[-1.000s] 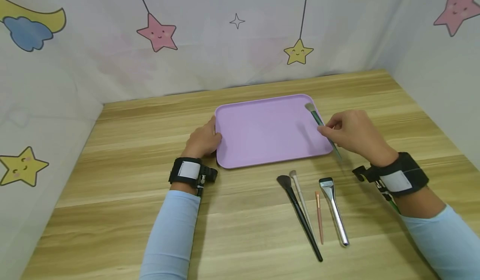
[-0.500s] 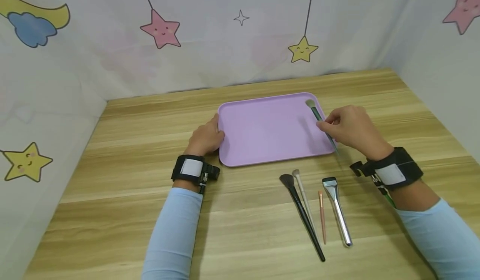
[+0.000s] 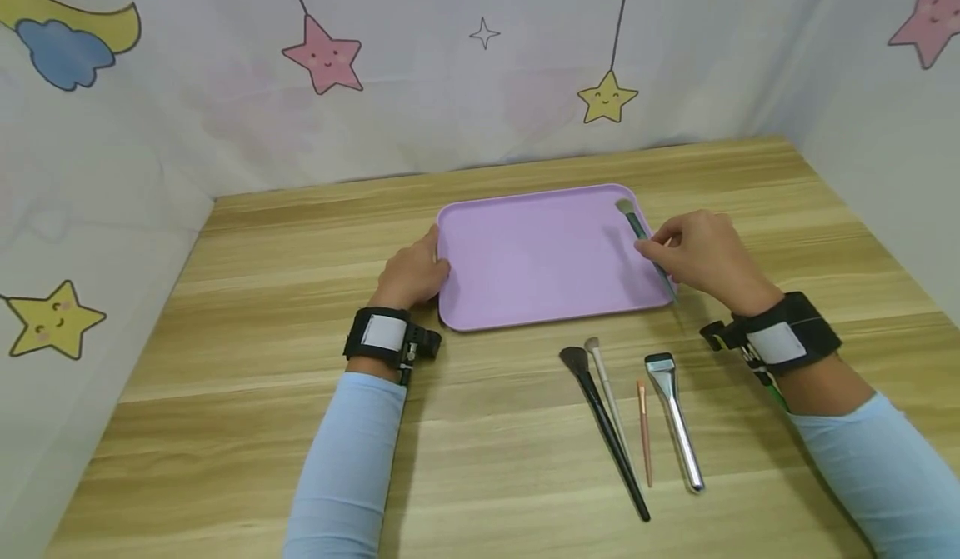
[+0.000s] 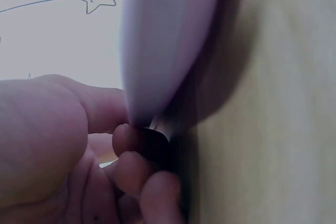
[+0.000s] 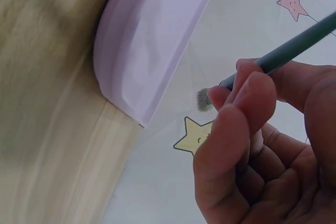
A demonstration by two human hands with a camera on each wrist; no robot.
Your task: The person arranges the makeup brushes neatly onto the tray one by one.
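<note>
A purple tray (image 3: 540, 259) lies on the wooden table, its left rim held between the thumb and fingers of my left hand (image 3: 411, 273). In the left wrist view the fingers curl at the underside of the tray (image 4: 163, 35). My right hand (image 3: 705, 255) pinches a dark green makeup brush (image 3: 636, 224) over the tray's right edge. Its bristles point away from me, and the brush casts a shadow on the tray. From the right wrist, the brush handle (image 5: 299, 43) shows between thumb and fingers, apart from the tray.
Several makeup brushes lie in front of the tray: a black one (image 3: 606, 430), a thin white-handled one (image 3: 607, 380), a small rose-gold one (image 3: 645, 438) and a wide silver one (image 3: 678, 426). White fabric (image 3: 420, 117) with printed stars stands behind the table (image 3: 300, 292).
The view has shifted slightly, so the tray and brushes sit a little differently in the frame. Both hands keep their holds; the green brush stays above the tray's right edge.
</note>
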